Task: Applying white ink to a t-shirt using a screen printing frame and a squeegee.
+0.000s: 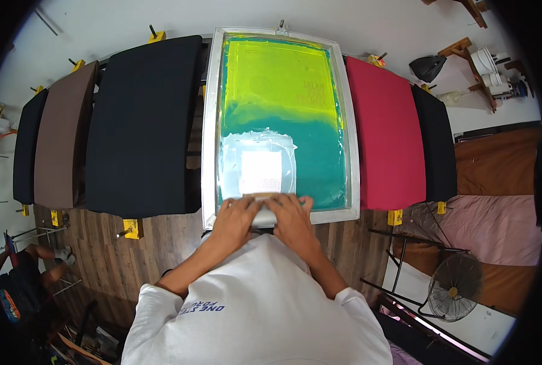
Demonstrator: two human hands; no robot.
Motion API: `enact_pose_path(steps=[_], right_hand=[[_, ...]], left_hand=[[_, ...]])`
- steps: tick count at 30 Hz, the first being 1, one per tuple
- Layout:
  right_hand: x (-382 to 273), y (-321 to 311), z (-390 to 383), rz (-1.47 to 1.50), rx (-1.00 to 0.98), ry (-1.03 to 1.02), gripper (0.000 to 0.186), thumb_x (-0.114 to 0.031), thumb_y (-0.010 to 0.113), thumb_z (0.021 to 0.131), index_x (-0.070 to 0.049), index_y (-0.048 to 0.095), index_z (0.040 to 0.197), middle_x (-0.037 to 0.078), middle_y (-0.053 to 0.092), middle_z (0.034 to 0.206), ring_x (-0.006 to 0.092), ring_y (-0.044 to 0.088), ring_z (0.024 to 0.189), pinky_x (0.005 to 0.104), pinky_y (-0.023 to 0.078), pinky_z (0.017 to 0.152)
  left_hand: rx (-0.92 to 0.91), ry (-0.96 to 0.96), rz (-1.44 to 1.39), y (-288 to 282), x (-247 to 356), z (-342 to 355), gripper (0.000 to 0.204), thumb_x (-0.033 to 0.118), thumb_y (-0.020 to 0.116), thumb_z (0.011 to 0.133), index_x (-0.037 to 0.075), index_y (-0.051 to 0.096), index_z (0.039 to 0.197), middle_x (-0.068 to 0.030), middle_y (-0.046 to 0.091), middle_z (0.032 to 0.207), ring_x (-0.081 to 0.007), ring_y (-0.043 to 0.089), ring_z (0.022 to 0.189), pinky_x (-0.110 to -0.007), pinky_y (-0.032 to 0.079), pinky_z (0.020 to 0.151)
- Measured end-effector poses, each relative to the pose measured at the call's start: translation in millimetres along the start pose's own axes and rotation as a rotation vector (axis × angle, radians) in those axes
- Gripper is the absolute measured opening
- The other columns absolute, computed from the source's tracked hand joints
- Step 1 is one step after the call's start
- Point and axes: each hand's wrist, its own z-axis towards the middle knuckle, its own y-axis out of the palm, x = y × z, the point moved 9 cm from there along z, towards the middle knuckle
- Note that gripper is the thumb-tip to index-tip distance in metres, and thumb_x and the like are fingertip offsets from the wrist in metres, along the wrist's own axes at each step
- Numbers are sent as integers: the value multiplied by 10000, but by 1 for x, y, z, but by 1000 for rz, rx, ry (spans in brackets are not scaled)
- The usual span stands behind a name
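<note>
A screen printing frame [353, 152] with pale metal edges lies in front of me. Its mesh is yellow-green at the far part and teal [319, 164] nearer. White ink [231, 164] is spread over the near left part, around a bright white rectangle [262, 170]. At the near end of the mesh, my left hand [237, 216] and my right hand [292, 214] sit side by side, fingers bent over a squeegee [258, 195]. Only a thin strip of its tan edge shows; my fingers hide the rest.
Left of the frame stand boards covered in black [146, 128] and brown [65, 140] fabric; red [386, 137] and black [435, 146] ones stand right. Yellow clamps [133, 229] jut from their ends. A fan [456, 286] stands at the lower right. Another person [31, 267] is at the lower left.
</note>
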Motion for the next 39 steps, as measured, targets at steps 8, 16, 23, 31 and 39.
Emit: enact_pose_path(steps=[8,16,23,31,39], right_hand=[[34,-15,116,-138,104,-32,482,38,653,686,-143,686,1132,38,650,1083,245,564,1060,486,299,902],[29,6,59,-21,61,27,602,37,682,612,-121,624,1190,56,572,1159,263,513,1093,478,310,911],[2,3,-6,43,51,11,442,44,645,664,-71,646,1092,94,571,1136,266,514,1097,496,304,912],[33,-14,85,-59,29,-46,394,3,675,669,-146,703,1033,64,656,1008,261,583,1012,479,320,890],[41,-3,93,-5,13,5,478,45,639,653,-112,668,1103,75,632,1060,309,563,1059,453,383,858]], left_hand=[[216,50,49,-42,-52,98,525,-101,592,670,15,619,1181,-174,665,1111,-345,612,1040,-440,420,901],[54,3,108,0,-39,56,670,-90,630,636,20,533,1290,-171,570,1301,-305,531,1233,-449,408,976],[-36,-22,90,21,-8,-3,709,-60,682,631,22,542,1321,-177,566,1327,-314,535,1217,-431,395,999],[123,-20,45,-24,-39,76,529,-73,623,655,46,654,1169,-186,684,1064,-355,646,961,-438,436,899],[155,15,165,-16,-44,86,510,-79,652,626,33,645,1124,-146,677,989,-332,652,910,-432,496,774]])
